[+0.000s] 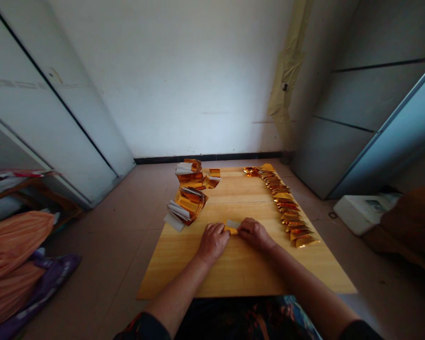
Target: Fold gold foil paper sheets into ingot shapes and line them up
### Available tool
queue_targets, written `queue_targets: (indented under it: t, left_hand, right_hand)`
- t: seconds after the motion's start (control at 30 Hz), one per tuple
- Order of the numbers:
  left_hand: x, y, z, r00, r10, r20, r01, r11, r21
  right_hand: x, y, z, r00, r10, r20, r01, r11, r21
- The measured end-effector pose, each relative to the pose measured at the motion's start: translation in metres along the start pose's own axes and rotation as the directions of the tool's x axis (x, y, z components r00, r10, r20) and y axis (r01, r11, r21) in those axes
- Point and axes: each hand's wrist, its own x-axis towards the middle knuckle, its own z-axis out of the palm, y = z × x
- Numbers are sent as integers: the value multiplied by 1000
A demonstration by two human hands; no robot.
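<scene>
A small gold foil paper (231, 229) with a greyish back lies at the middle of the wooden table (248, 274), partly folded. My left hand (213, 242) grips its left end, fingers bent and pressed together. On its right end my right hand (255, 233) is closed as well, fingertips low on the tabletop. Fanned stacks of gold and grey sheets (188, 206) lie at the table's left side. Along the right edge runs a long row of folded gold pieces (291, 212), overlapping one another. My fingers hide both ends of the paper.
Loose gold sheets (191, 180) lie at the back left of the table, and a crumpled gold piece (251, 172) at the back right. A white box (357, 212) stands on the floor at right; orange cloth (14, 241) is at left.
</scene>
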Motion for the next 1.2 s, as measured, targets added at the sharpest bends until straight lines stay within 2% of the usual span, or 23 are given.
queue_targets:
  t: [0.13, 0.3, 0.63, 1.0, 1.2]
  left_hand:
    - [-4, -3, -5, 998, 25, 55, -24, 999, -23]
    - [-10, -8, -11, 989, 73, 131, -68, 997, -44]
    - [-13, -7, -8, 989, 61, 138, -58, 998, -29]
    - [-16, -7, -2, 990, 17, 143, -12, 999, -33]
    - [-15, -2, -3, 993, -12, 116, 16, 999, -33]
  right_hand:
    - [9, 1, -5, 989, 121, 80, -122, 992, 15]
    - [17, -3, -7, 957, 244, 156, -238, 970, -51]
    - [27, -23, -7, 900, 410, 149, -357, 889, -288]
    - [31, -28, -6, 866, 478, 144, -410, 845, -342]
    - [28, -26, -4, 876, 470, 109, -421, 856, -299]
